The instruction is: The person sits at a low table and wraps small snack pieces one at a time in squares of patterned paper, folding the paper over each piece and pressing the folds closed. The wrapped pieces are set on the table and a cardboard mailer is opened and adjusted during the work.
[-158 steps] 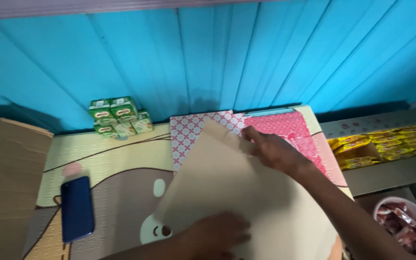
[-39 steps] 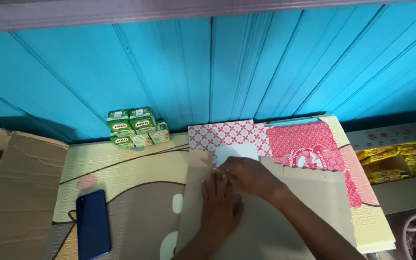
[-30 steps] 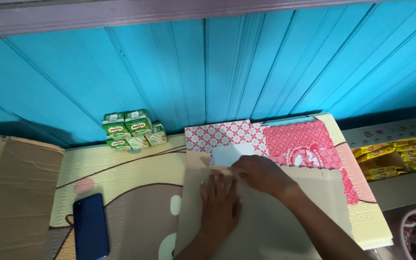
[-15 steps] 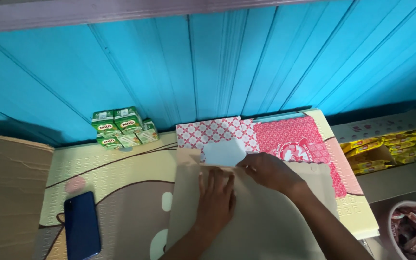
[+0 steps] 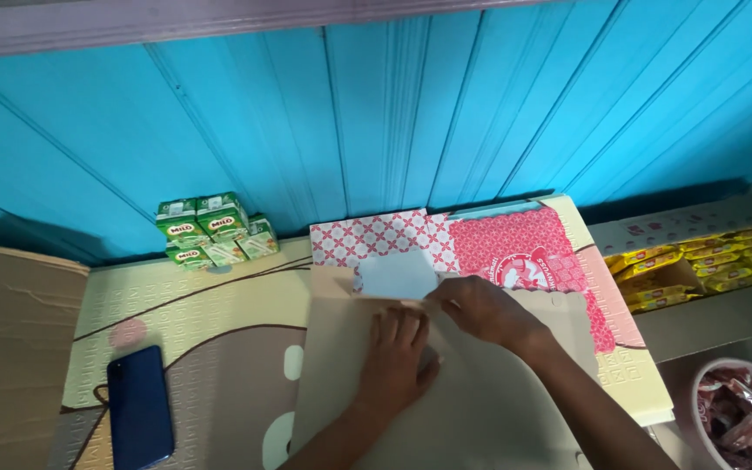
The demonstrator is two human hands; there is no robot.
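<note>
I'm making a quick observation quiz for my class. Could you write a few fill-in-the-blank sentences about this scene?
1. Both hands, the left hand and the right hand, rest on a sheet of brown ____.
2. The dark blue phone lies on the mat to the ____ of the hands.
3. The green drink cartons stand against a wall painted ____.
4. The yellow packets lie in a ____ box.

Missing words: cardboard; left; blue; cardboard

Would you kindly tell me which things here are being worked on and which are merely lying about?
In hand: left hand, right hand, brown cardboard sheet, white flap, red patterned sheet.
Lying about: blue phone, green drink cartons, yellow packets, cardboard box.
</note>
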